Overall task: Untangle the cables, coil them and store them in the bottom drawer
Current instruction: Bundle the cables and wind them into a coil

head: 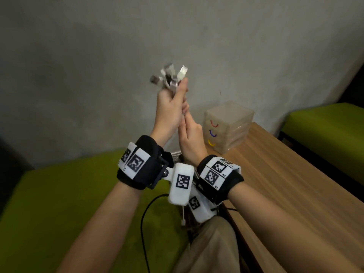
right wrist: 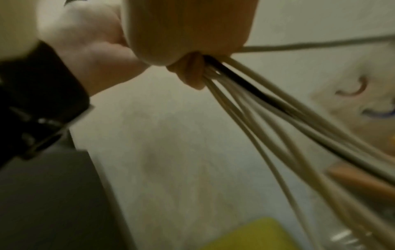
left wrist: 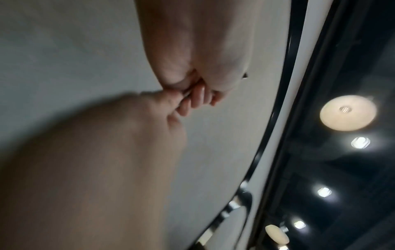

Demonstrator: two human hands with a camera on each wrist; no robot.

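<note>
Both hands are raised in front of the wall. My left hand grips a bundle of cables near its end, and several metal plugs fan out above the fist. Just below, my right hand grips the same bundle. In the right wrist view the cables, several cream and one black, stream down and to the right out of my right hand. The left hand sits beside it. In the left wrist view the left hand and right hand meet fingertip to fingertip. A white plug dangles below the wrists.
A translucent drawer unit stands at the far corner of the wooden table, its drawers shut; the bottom drawer has a yellow handle. A green bench lies on the left. A black cable loops over it.
</note>
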